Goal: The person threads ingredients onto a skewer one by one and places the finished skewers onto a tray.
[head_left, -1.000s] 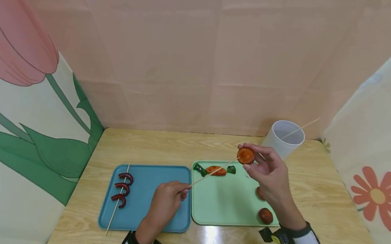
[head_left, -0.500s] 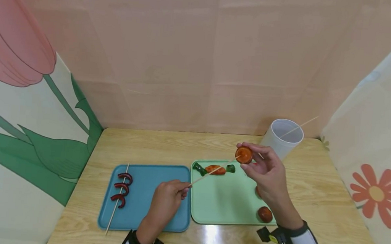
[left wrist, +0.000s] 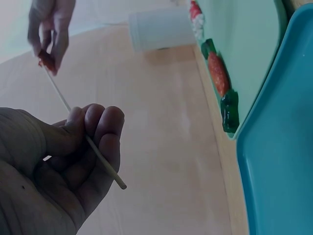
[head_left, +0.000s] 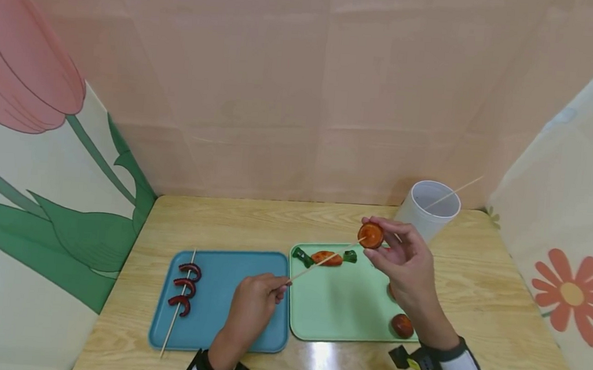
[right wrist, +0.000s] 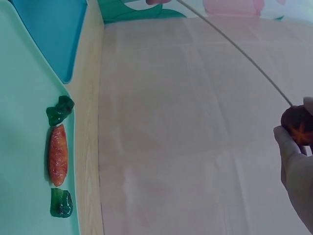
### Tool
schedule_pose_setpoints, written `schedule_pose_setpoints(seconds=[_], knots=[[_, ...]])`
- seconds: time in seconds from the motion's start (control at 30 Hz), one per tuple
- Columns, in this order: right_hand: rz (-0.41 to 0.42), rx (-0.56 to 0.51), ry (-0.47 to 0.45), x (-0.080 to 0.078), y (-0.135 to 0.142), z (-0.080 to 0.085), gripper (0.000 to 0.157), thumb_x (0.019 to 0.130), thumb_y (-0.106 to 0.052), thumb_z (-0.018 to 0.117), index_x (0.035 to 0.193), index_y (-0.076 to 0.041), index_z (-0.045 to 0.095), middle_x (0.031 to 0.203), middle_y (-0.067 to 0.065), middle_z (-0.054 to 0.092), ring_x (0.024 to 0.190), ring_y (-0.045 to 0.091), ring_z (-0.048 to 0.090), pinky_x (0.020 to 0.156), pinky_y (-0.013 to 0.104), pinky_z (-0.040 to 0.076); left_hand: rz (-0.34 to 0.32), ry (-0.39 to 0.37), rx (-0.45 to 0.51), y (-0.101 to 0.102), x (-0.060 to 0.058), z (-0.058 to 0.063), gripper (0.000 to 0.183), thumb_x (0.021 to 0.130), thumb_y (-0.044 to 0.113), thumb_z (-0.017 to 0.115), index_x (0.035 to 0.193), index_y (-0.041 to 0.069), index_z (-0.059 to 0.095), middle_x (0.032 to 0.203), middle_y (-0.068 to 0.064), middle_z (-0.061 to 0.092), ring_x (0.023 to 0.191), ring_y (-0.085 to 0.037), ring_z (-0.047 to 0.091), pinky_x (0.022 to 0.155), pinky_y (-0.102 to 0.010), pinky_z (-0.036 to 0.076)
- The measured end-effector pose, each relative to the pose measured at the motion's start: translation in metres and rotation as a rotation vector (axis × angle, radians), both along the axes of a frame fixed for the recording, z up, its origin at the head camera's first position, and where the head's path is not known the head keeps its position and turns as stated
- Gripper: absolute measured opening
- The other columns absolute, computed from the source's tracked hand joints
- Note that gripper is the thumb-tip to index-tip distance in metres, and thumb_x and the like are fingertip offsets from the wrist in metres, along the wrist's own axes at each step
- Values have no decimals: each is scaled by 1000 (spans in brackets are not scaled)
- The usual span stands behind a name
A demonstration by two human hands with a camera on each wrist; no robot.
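My left hand (head_left: 252,303) pinches a thin wooden skewer (head_left: 304,273) near its lower end, over the gap between the trays. The skewer slants up to the right. Its far tip meets the flat orange-brown side of a round mushroom (head_left: 371,235), which my right hand (head_left: 409,269) holds between thumb and fingers above the green tray's far right part. On the mushroom's dark cap (right wrist: 296,125) a star-shaped cut shows in the right wrist view. How deep the tip sits in it I cannot tell.
The green tray (head_left: 338,322) carries an orange-red sausage piece (head_left: 327,259) between two green pieces, plus round brown pieces (head_left: 402,326). On the blue tray (head_left: 233,255) lies a skewer with three dark red curled pieces (head_left: 185,285). Behind stands a white cup (head_left: 425,215) with a skewer.
Both hands stay almost in place, with the skewer tip against the mushroom throughout. The head view has shifted very slightly.
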State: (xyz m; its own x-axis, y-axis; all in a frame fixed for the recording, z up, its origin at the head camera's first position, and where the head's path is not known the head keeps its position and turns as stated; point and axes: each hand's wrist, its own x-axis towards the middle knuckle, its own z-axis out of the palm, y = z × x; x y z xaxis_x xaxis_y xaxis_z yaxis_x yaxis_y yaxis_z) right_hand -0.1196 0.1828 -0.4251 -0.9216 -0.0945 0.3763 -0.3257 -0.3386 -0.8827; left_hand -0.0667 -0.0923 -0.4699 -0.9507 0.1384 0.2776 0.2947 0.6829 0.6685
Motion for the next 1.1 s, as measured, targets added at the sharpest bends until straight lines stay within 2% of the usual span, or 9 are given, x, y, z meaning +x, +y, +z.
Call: schedule_pose_setpoints(seconds=[0.27,0.57,0.77,0.97,1.1], knots=[[8,-12,2,1,-6,-3,51,81,30,63,126,8,55,136,13,62,132,24,61,97,33,56,-15,38,-1,3,-1,0,14,90,-2,73,98,5,82,79,-1,76,66,0,66,60,-14,52],[-19,-7,-30,4,-14,-6,50,83,26,66,129,10,55,139,15,61,132,23,62,97,34,55,-26,61,29,4,0,3,13,89,-3,73,97,3,82,78,-3,75,63,1,63,56,-11,50],[13,-60,-47,4,-18,-7,55,84,27,64,134,10,52,137,14,62,131,23,62,100,33,55,-28,70,37,3,1,4,17,89,-8,72,99,2,81,78,-6,76,64,0,65,58,-11,51],[22,-29,-83,4,-20,-7,55,86,24,64,137,8,52,137,12,63,128,22,64,100,32,55,-21,98,37,3,2,5,17,88,-8,72,98,3,82,77,-4,75,65,0,65,59,-12,52],[59,-7,-95,6,-25,-8,49,87,22,65,131,3,55,139,13,62,129,22,64,99,33,56,-22,120,40,5,2,6,14,88,-6,74,96,2,82,76,-3,75,63,0,63,57,-11,50]])
